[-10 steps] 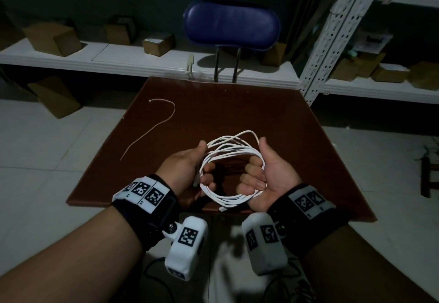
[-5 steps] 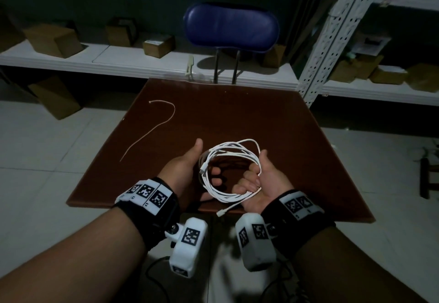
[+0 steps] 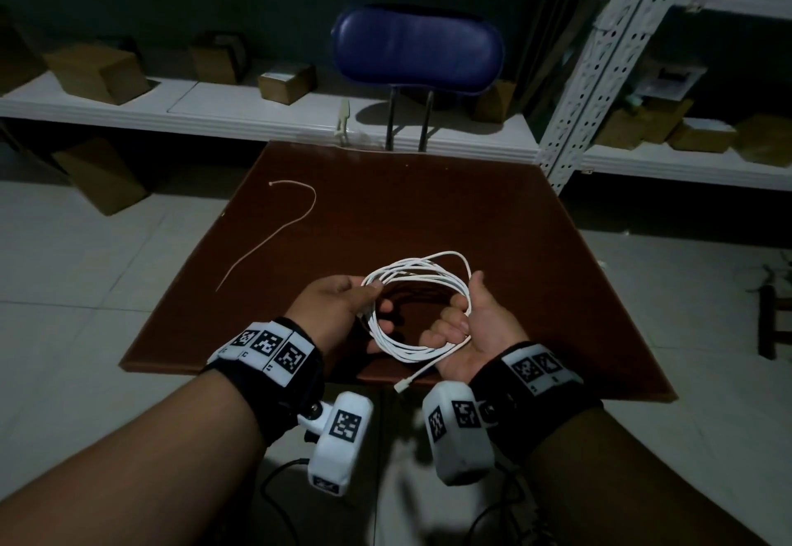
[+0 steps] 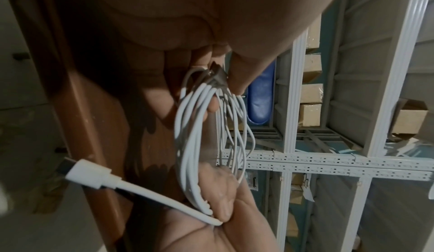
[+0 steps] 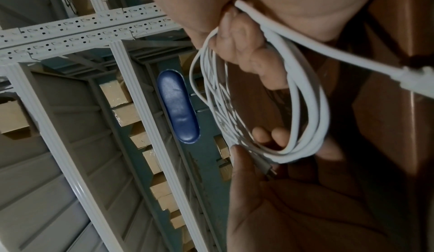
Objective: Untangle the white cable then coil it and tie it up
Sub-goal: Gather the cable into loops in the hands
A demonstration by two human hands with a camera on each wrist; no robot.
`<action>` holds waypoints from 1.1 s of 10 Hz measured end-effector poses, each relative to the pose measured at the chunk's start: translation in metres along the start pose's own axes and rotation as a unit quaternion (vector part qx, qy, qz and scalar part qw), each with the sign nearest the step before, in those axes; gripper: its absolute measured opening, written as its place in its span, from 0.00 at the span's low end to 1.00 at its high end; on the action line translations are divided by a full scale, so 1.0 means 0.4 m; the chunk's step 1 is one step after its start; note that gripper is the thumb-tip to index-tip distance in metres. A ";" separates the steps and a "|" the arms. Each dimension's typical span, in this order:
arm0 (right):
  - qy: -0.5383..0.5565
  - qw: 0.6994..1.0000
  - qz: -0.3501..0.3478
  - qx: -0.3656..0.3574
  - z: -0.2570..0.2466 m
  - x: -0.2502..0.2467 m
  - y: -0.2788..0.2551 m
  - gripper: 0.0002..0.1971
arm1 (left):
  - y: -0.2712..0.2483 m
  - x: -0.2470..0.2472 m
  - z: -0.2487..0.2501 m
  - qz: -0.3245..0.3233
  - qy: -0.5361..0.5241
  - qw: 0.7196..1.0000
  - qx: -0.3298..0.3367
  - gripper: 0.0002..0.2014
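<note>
Nearest the camera, both hands hold the white cable (image 3: pixel 418 310), wound into a loose coil of several loops above the near edge of the brown tabletop (image 3: pixel 535 254). The left hand (image 3: pixel 332 310) has its grip closed on the coil's left side, thumb and fingers pinching the strands along with one plug (image 4: pixel 217 75). The right hand (image 3: pixel 475 327) has its fingers curled round the coil's right side, thumb up, and the other plug (image 3: pixel 403 385) hangs free below its palm, past the tabletop's near edge. Farther out on the left of the tabletop lies a thin pale tie string (image 3: pixel 278 228), well apart from the coil. Beyond stand a blue chair back (image 3: pixel 418 50) and white shelves (image 3: pixel 214 106) carrying closed cardboard boxes (image 3: pixel 96 72); their contents cannot be seen.
</note>
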State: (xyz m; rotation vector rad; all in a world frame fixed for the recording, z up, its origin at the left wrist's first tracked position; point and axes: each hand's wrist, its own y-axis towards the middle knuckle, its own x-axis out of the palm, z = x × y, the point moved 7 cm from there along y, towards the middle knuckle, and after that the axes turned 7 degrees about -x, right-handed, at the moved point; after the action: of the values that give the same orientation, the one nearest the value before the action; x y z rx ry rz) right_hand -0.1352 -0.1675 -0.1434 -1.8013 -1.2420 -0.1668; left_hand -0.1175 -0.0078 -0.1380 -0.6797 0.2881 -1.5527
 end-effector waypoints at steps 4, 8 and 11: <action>-0.002 0.999 -0.033 -0.016 0.004 0.041 -0.006 0.27 | 0.008 -0.040 0.015 0.006 -0.070 0.997 -0.026 0.11; -0.024 0.998 -0.056 -0.027 0.013 0.072 -0.022 0.28 | 0.028 -0.240 0.106 0.127 -0.148 0.981 0.000 0.09; -0.017 0.997 -0.066 -0.027 -0.001 0.069 -0.029 0.28 | 0.028 -0.462 0.142 0.310 -0.059 0.949 0.016 0.22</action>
State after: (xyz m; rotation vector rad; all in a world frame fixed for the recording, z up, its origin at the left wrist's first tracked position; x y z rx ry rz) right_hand -0.1310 -0.1484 -0.1207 -1.7739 -1.3933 -0.2482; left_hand -0.0814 0.1825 -0.1448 -0.5807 0.3456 -0.9105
